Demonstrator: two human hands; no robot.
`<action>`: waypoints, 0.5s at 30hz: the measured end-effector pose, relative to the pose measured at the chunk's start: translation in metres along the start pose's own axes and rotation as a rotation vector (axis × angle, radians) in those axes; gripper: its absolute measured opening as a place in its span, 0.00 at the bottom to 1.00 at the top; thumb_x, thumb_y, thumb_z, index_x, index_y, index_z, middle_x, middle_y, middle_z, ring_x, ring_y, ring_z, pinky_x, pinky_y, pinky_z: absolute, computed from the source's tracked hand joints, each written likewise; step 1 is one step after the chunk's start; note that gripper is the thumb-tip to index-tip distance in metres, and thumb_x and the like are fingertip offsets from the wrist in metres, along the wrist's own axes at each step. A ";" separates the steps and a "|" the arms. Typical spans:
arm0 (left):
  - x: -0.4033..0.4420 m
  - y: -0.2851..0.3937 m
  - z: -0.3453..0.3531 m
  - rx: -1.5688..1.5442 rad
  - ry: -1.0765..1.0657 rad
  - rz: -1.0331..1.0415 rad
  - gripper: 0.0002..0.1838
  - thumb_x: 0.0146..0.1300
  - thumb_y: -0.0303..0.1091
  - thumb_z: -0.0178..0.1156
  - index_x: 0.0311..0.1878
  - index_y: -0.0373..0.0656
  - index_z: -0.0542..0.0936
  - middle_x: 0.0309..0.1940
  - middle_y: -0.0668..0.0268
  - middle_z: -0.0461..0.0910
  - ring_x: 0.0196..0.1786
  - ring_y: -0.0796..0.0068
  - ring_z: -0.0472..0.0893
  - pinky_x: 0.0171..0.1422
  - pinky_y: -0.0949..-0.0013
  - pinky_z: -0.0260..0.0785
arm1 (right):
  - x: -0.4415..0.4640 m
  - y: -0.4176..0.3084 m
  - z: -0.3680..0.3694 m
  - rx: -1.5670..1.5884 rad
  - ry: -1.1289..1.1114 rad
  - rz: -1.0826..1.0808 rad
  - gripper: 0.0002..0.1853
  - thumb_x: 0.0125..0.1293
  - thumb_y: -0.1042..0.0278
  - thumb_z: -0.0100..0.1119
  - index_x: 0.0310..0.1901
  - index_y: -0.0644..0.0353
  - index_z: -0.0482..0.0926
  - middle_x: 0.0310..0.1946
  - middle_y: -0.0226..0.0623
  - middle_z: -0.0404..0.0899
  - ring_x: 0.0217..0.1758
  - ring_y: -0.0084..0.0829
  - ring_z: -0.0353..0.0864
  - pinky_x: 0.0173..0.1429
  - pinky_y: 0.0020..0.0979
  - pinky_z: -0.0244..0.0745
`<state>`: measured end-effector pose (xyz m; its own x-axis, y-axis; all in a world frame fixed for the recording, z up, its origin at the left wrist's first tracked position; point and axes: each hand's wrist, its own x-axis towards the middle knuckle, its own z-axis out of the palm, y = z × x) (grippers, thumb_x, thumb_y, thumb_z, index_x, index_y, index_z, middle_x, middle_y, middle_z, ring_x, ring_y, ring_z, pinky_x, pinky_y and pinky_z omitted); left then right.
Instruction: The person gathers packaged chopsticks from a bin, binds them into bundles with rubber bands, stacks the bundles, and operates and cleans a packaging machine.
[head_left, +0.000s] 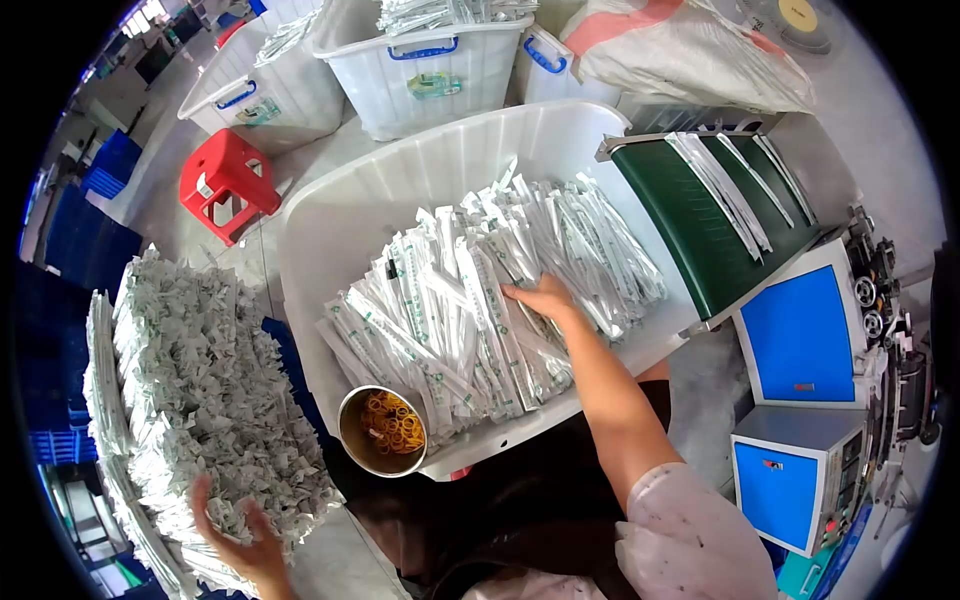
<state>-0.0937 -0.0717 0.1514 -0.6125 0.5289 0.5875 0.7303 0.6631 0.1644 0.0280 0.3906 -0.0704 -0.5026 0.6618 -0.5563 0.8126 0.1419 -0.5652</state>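
Note:
Many long, thin packets (440,310) in white wrappers with green print lie heaped in a large white plastic tub (340,200). My right hand (545,298) is in the middle of that heap, its thumb across some packets and its other fingers partly hidden among them; it looks closed on them. Low on the left, my left hand (240,548) is open with fingers apart, at the near side of a tall stack of the same kind of packets (215,380), their ends facing up. Whether it touches the stack, I cannot tell.
A metal cup (348,432) of yellow rubber bands (392,424) stands at the tub's near left corner. A green conveyor belt (690,220) carrying several packets meets the tub's right side, beside a blue-panelled machine (805,340). Behind are a red stool (228,180) and more white bins (420,85).

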 end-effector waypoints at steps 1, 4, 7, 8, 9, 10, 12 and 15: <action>-0.015 0.021 0.008 -0.105 -0.071 -0.023 0.26 0.52 0.21 0.56 0.56 0.34 0.64 0.52 0.53 0.69 0.55 0.55 0.70 0.63 0.56 0.60 | 0.001 0.004 -0.008 0.077 -0.158 0.029 0.58 0.37 0.32 0.65 0.58 0.78 0.58 0.56 0.59 0.63 0.59 0.48 0.66 0.61 0.32 0.62; -0.064 0.058 0.040 -0.319 -0.211 -0.148 0.25 0.47 0.20 0.58 0.52 0.34 0.67 0.46 0.55 0.72 0.50 0.57 0.72 0.57 0.57 0.64 | -0.009 0.011 -0.008 0.183 -0.093 -0.015 0.53 0.35 0.36 0.69 0.55 0.74 0.64 0.53 0.55 0.68 0.57 0.43 0.69 0.59 0.32 0.63; -0.091 0.095 0.061 -0.474 -0.317 -0.134 0.23 0.45 0.20 0.59 0.49 0.36 0.70 0.42 0.55 0.74 0.48 0.56 0.73 0.52 0.59 0.66 | -0.014 0.015 -0.004 0.291 -0.090 -0.065 0.49 0.34 0.42 0.73 0.54 0.71 0.67 0.50 0.52 0.72 0.55 0.41 0.71 0.59 0.32 0.63; -0.103 0.102 0.070 -0.522 -0.341 -0.161 0.23 0.45 0.20 0.59 0.48 0.36 0.70 0.42 0.56 0.74 0.47 0.56 0.73 0.52 0.60 0.66 | -0.014 0.015 -0.003 0.358 -0.124 -0.097 0.47 0.33 0.46 0.75 0.53 0.69 0.68 0.48 0.50 0.74 0.54 0.40 0.72 0.58 0.32 0.64; -0.110 0.110 0.076 -0.571 -0.362 -0.185 0.22 0.45 0.21 0.60 0.48 0.36 0.70 0.42 0.56 0.74 0.47 0.55 0.73 0.52 0.60 0.66 | -0.018 0.011 -0.003 0.351 -0.120 -0.103 0.47 0.33 0.46 0.75 0.53 0.69 0.68 0.48 0.50 0.74 0.54 0.40 0.72 0.58 0.32 0.64; -0.114 0.115 0.080 -0.580 -0.421 -0.190 0.22 0.44 0.21 0.60 0.47 0.37 0.70 0.41 0.56 0.75 0.47 0.55 0.74 0.52 0.61 0.66 | -0.021 0.007 -0.001 0.375 -0.164 -0.156 0.46 0.32 0.49 0.76 0.53 0.69 0.68 0.48 0.49 0.74 0.53 0.39 0.72 0.58 0.32 0.64; -0.136 0.113 0.104 -0.513 -0.451 -0.135 0.21 0.45 0.24 0.61 0.45 0.38 0.71 0.38 0.59 0.75 0.43 0.58 0.74 0.45 0.61 0.66 | -0.038 -0.006 -0.001 0.252 -0.204 -0.269 0.50 0.31 0.47 0.75 0.56 0.69 0.65 0.50 0.51 0.72 0.55 0.41 0.71 0.61 0.33 0.64; -0.137 0.116 0.113 -0.445 -0.468 -0.077 0.18 0.46 0.27 0.61 0.42 0.40 0.71 0.36 0.60 0.76 0.38 0.61 0.75 0.38 0.62 0.65 | -0.072 -0.036 0.012 -0.164 -0.046 -0.271 0.49 0.36 0.50 0.74 0.58 0.69 0.62 0.58 0.55 0.62 0.61 0.42 0.65 0.62 0.36 0.61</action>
<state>0.0404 -0.0072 0.0005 -0.6618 0.7302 0.1700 0.6731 0.4788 0.5636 0.0312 0.3288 -0.0176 -0.7173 0.5502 -0.4276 0.6819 0.4279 -0.5932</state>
